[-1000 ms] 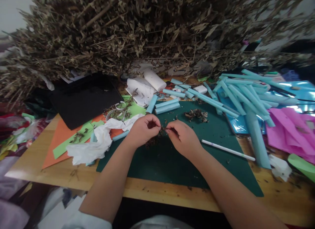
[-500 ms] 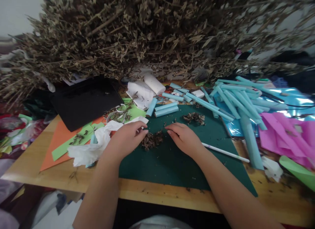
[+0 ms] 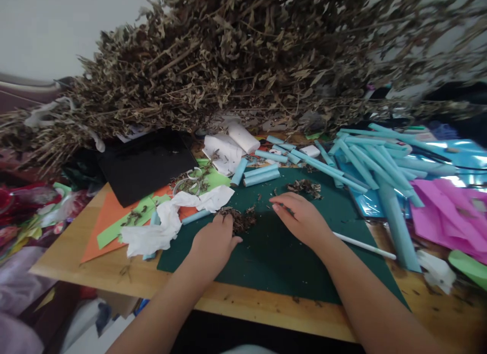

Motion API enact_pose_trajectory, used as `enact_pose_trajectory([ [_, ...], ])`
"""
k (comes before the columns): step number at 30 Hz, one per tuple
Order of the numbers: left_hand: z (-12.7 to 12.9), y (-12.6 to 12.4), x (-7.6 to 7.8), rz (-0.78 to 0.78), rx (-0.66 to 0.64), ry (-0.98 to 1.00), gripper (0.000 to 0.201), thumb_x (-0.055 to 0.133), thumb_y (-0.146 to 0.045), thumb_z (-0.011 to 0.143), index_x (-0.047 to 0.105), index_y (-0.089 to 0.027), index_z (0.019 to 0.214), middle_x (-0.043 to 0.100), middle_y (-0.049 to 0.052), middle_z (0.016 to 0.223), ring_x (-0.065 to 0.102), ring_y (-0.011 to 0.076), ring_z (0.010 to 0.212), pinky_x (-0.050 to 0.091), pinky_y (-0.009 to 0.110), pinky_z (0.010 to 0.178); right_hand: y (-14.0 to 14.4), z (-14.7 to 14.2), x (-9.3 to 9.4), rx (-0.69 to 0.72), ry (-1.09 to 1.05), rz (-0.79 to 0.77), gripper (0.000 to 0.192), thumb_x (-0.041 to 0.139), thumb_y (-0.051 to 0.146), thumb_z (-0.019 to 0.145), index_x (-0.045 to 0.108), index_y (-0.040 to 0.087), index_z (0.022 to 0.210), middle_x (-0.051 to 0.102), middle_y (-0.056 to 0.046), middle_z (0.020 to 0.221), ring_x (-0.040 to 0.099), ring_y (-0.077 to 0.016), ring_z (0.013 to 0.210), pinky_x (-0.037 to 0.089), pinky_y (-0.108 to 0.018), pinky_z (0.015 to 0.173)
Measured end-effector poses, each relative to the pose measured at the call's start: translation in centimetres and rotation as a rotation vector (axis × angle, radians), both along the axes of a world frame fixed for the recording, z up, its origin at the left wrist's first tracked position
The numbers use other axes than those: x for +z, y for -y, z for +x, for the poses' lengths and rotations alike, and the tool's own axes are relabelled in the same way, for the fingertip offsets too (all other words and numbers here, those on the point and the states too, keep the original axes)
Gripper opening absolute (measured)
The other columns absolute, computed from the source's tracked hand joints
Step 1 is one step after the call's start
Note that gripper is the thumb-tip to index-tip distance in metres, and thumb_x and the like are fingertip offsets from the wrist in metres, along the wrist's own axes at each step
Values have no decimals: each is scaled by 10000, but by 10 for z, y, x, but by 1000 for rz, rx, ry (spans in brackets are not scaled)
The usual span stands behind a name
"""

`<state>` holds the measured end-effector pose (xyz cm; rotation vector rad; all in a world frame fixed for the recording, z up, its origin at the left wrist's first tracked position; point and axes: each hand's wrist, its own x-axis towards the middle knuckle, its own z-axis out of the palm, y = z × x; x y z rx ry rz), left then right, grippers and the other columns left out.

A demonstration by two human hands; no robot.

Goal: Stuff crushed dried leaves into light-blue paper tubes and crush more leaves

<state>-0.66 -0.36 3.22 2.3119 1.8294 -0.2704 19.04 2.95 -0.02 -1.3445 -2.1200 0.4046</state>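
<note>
On a dark green mat [image 3: 281, 273] lies a small heap of crumbled dried leaves [image 3: 243, 221]. My left hand [image 3: 213, 247] rests at the heap's near left side, fingertips against the leaves and thumb spread away. To the right of the heap, my right hand [image 3: 302, 219] hovers low over the mat, its thumb and fingers apart with nothing seen between them. A second clump of dried leaves [image 3: 304, 188] sits just beyond the right hand. A thin white stick [image 3: 365, 246] lies by my right wrist. Left of my left hand is crumpled white tissue [image 3: 169, 222].
Rolled blue paper tubes [image 3: 262, 177] lie behind the heap, with a bigger pile of tubes [image 3: 375, 161] at right. Dried leafy stalks [image 3: 228, 55] loom across the back. Pink paper [image 3: 445, 217], a black flat panel [image 3: 148, 166] and orange paper [image 3: 101, 229] flank the mat.
My left hand has moved from above the heap's left side down to its near edge, its thumb opening out. My right hand has drawn slightly right, away from the heap. The view has shifted a little.
</note>
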Motion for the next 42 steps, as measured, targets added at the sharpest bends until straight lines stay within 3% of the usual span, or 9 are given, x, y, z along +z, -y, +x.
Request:
enact_pose_trajectory([
  [5,16,-10,-6,35,-101,19,193,431,-316,775,480,-156,871,528,82,862,567,217,724,437,300,587,-3,5,3,-38,-26,20,244,385,250,814,577,140,916,569,-67,890,510,-181,846,428,-304,738],
  [12,36,-35,-8,45,-149,25,257,469,-382,738,491,-165,873,534,76,831,561,240,742,429,327,604,-4,14,5,-91,-37,61,232,391,256,811,577,156,906,575,-61,882,511,-180,833,413,-295,740],
  [18,24,-41,1,-69,-160,336,340,471,-250,730,427,-223,1066,566,39,900,551,179,779,406,269,656,-7,19,7,-137,-18,46,233,385,255,813,575,164,911,582,-54,874,521,-176,830,417,-284,729],
  [21,13,-44,8,-71,-148,426,236,424,-219,744,476,-220,975,573,14,866,542,145,717,397,244,632,-9,24,7,-169,14,23,245,354,238,825,570,173,920,583,-49,895,528,-172,834,424,-281,722],
  [25,2,-52,18,46,-205,398,138,389,-216,761,525,-194,776,572,11,787,523,155,754,382,244,650,-13,26,4,-242,108,-37,266,354,200,818,541,173,1005,571,-59,985,522,-193,901,427,-299,731],
  [29,-8,-58,23,109,-199,289,186,364,-265,787,530,-181,776,577,33,794,525,173,751,382,268,659,-15,12,-2,-254,266,-124,309,391,188,794,516,177,1077,566,-98,996,562,-221,816,438,-301,607],
  [33,-19,-54,16,99,-174,95,263,315,-295,814,549,-175,826,579,65,839,534,201,796,390,296,692,-17,-5,-4,-266,400,-173,307,404,192,786,514,152,1069,542,-142,988,580,-206,655,378,-266,444],
  [38,-25,-36,3,50,-211,80,325,439,-349,770,479,-213,1063,542,67,985,510,199,914,382,294,786,-17,-9,-1,-311,484,-184,199,370,166,798,542,132,894,530,-137,954,570,-172,620,338,-246,427],
  [42,-18,-24,-3,27,-315,80,255,483,-332,753,520,-216,977,550,57,936,505,205,905,390,301,758,-13,-4,2,-277,517,-192,180,372,128,789,532,152,868,543,-115,909,566,-164,627,339,-245,443],
])
